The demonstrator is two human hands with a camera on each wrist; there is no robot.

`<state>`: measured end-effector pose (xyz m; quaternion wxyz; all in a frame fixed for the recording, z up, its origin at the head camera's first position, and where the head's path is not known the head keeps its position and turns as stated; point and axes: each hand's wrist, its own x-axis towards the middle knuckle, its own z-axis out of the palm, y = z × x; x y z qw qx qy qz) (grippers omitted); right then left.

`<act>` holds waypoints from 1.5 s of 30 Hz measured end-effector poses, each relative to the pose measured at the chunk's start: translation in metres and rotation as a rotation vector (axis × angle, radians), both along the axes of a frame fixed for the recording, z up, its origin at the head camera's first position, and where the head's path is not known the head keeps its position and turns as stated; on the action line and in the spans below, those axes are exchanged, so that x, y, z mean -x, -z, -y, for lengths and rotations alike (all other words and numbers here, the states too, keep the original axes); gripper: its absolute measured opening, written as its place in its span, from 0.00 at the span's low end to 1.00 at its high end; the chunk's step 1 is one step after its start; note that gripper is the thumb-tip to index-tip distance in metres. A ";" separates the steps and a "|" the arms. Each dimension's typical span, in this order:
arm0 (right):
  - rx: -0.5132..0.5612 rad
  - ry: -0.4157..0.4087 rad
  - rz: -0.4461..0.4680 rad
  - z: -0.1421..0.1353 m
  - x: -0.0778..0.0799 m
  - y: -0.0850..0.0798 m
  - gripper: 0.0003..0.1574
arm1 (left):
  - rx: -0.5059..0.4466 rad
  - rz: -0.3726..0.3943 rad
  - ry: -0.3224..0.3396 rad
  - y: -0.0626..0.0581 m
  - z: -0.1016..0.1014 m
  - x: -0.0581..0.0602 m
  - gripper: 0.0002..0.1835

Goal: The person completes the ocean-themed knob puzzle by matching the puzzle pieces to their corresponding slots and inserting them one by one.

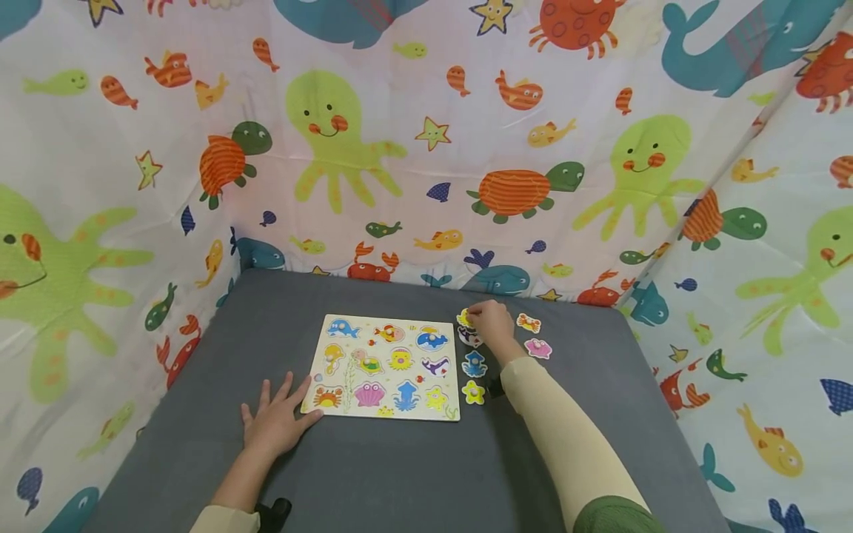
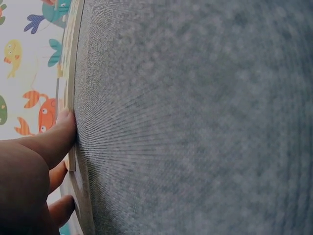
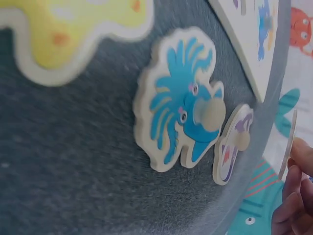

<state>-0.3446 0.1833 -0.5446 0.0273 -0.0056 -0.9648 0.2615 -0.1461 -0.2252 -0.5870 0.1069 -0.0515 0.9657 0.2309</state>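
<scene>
A wooden puzzle board (image 1: 389, 370) with sea-animal pictures lies on the grey table. My left hand (image 1: 276, 424) rests at its lower left corner, fingers spread; the thumb (image 2: 61, 134) touches the board's edge in the left wrist view. To the right of the board, my right hand (image 1: 494, 324) pinches a yellow puzzle piece (image 1: 464, 318), seen edge-on and raised in the right wrist view. Below that hand, in a column, lie a purple-and-white whale piece (image 3: 234, 147), a blue squid piece (image 3: 188, 103) and a yellow starfish piece (image 1: 474, 392).
Right of my right hand lie a crab piece (image 1: 529, 323) and a pink shell piece (image 1: 538, 349). A curtain (image 1: 413, 170) printed with sea animals surrounds the table (image 1: 393, 474) at the back and sides.
</scene>
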 end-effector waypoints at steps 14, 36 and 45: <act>0.015 -0.098 -0.052 0.017 -0.030 0.003 0.12 | -0.009 0.027 -0.007 0.004 0.004 -0.002 0.48; 0.021 -0.271 -0.044 0.067 -0.055 -0.006 0.11 | -0.003 -0.010 -0.008 -0.005 -0.003 0.002 0.48; 0.025 -0.308 -0.044 0.087 -0.057 -0.006 0.09 | -0.003 -0.001 -0.014 -0.004 -0.005 0.002 0.48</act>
